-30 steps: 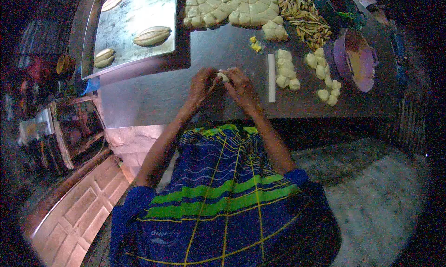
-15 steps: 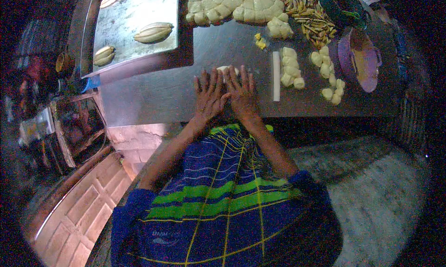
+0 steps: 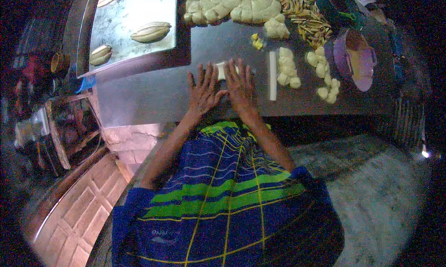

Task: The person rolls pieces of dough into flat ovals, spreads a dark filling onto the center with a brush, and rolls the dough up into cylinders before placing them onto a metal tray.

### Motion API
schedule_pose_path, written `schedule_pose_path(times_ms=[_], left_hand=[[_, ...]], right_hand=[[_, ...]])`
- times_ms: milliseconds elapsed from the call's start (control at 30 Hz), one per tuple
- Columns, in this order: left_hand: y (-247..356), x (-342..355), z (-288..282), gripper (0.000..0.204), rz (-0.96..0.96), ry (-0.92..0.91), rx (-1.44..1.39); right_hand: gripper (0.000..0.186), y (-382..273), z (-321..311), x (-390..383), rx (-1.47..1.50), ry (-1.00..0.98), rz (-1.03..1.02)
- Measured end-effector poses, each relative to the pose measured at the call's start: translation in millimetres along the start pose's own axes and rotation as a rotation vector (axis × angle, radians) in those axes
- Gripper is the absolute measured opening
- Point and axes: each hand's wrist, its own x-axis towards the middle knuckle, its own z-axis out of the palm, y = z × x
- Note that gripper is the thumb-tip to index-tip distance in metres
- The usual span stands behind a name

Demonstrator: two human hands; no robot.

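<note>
A small pale piece of dough (image 3: 222, 72) lies on the dark metal worktop (image 3: 153, 90), partly covered by my fingers. My left hand (image 3: 203, 91) is laid flat with fingers spread, its fingertips at the left end of the dough. Also flat, my right hand (image 3: 240, 85) covers the dough's right end. The thumbs come close together below it. To the right of my right hand are a white rod (image 3: 272, 76), a cluster of dough balls (image 3: 286, 65) and a second row of dough balls (image 3: 320, 65).
A metal tray (image 3: 134, 16) with several shaped dough pieces (image 3: 151, 32) stands at the far left. Large scored dough slabs (image 3: 209, 4) lie at the back. Beside them are a lump of dough (image 3: 277, 27), a yellow bit (image 3: 257, 42), a brown heap of slender pieces (image 3: 310, 20) and a purple basin (image 3: 344, 53).
Both hands have shifted slightly forward, and the fingers have parted so more of the dough shows between them. The whole view has moved a little.
</note>
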Motion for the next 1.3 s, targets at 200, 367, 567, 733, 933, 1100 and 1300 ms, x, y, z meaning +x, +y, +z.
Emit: schedule_pose_path(times_ms=[200, 367, 567, 733, 933, 1100, 1300], left_hand=[[10.4, -9.1, -9.1, 0.09, -0.052, -0.074, -0.018], [10.5, -3.2, -16.1, 0.091, -0.06, -0.04, 0.022], [29.3, 5.6, -22.9, 0.091, 0.15, -0.102, -0.092], [35.9, -6.3, -36.3, 0.088, 0.214, -0.175, -0.231], [32.5, -1.7, -18.7, 0.075, 0.073, 0.034, -0.575], [8.6, 11.3, -4.3, 0.078, 0.074, 0.063, -0.237], [12.4, -0.8, -1.4, 0.09, -0.042, 0.003, -0.096]], right_hand=[[0.069, -2.8, -12.2, -18.1, -0.056, -0.021, 0.09], [0.071, 1.8, -3.6, -16.1, -0.164, -0.056, 0.151], [0.08, 9.1, -6.5, -30.6, 0.047, -0.053, 0.042], [0.078, 19.8, -15.6, -35.5, 0.022, -0.167, 0.003], [0.072, 28.0, 35.5, -23.1, 0.505, 0.187, -0.018], [0.069, 10.2, 26.8, -24.0, 0.445, 0.09, -0.029], [0.065, 23.4, 42.0, -25.4, 0.344, 0.222, 0.012]])
